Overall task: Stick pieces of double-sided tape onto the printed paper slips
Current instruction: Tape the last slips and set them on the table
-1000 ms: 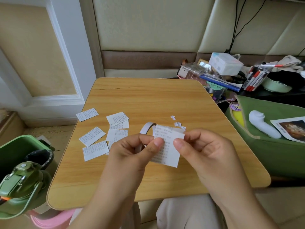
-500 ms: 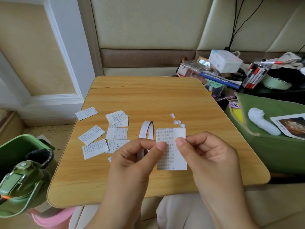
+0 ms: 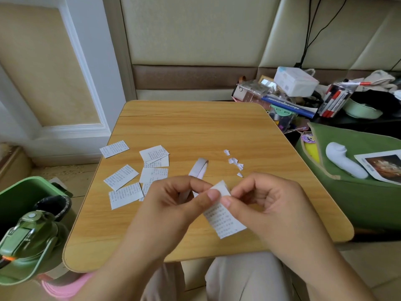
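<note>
A: What do the hands hold?

B: The left hand (image 3: pixel 173 198) and right hand (image 3: pixel 267 203) both pinch 1 printed paper slip (image 3: pixel 223 216) above the tabletop (image 3: pixel 195 127). The left also holds the tape roll (image 3: pixel 198 169), I think.

A: Other slips?

B: A loose group of paper slips (image 3: pixel 138 170) lies left.

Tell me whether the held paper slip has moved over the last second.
Yes. The paper slip has tilted and dropped toward the table's near edge, away from the white scraps.

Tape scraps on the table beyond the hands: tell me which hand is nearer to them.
Right. The right hand sits just below the tape scraps, while the left hand is farther off to their left, below the tape roll.
</note>
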